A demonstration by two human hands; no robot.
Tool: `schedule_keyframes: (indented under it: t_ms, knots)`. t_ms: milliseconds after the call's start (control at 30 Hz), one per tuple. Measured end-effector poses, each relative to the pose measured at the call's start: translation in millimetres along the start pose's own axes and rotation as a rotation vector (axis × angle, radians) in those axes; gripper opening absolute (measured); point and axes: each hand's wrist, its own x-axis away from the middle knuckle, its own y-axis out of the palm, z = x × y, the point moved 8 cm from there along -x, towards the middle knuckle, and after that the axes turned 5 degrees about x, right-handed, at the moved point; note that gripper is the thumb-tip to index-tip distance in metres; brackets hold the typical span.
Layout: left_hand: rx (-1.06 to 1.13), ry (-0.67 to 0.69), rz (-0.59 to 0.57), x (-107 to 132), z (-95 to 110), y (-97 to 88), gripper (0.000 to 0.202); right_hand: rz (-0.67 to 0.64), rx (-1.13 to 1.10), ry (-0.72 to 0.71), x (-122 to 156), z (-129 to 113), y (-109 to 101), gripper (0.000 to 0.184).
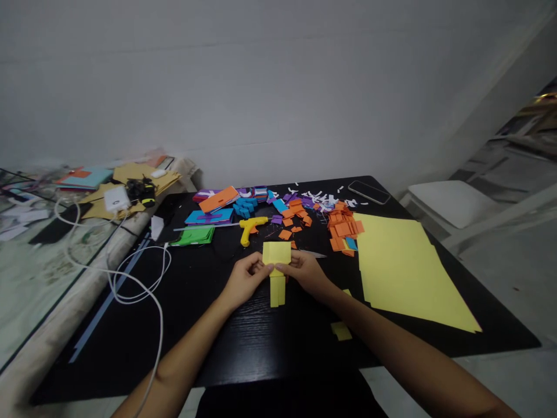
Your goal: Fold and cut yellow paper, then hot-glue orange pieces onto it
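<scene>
Between my two hands is a small piece of yellow paper (pixel 277 252), raised a little over the black table. My left hand (pixel 249 275) pinches its lower left edge, with the thumb on the near face. On the other side my right hand (pixel 308 270) grips the lower right edge the same way, and the two thumb tips nearly meet. Directly below the thumbs lie narrow yellow paper strips (pixel 277 292). Partly behind my right hand rests a pair of scissors (pixel 315 253), only its pointed blade showing. More small yellow pieces (pixel 341 331) lie beside my right forearm.
A yellow glue gun (pixel 251 229) lies beyond my hands. Orange paper pieces (pixel 342 226) and white scraps (pixel 322 200) are heaped behind. Large yellow sheets (pixel 404 270) cover the right side, near a phone (pixel 369 192). A white cable (pixel 159 313) loops across the left.
</scene>
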Motion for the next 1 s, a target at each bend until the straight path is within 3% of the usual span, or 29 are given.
schedule_keyframes:
  t_ms: [433, 700, 1000]
  knots:
    - [-0.034, 0.020, 0.034, -1.5, 0.6, -1.8, 0.037, 0.080, 0.022, 0.098, 0.4, 6.7, -7.7, 0.047]
    - [0.056, 0.018, 0.152, -1.4, -4.8, -14.8, 0.037, 0.037, -0.024, 0.158, 0.8, 8.3, 0.8, 0.048]
    - [0.084, -0.004, 0.128, -1.4, -2.5, -12.3, 0.037, 0.091, 0.020, 0.139, 0.5, 10.5, -4.5, 0.046]
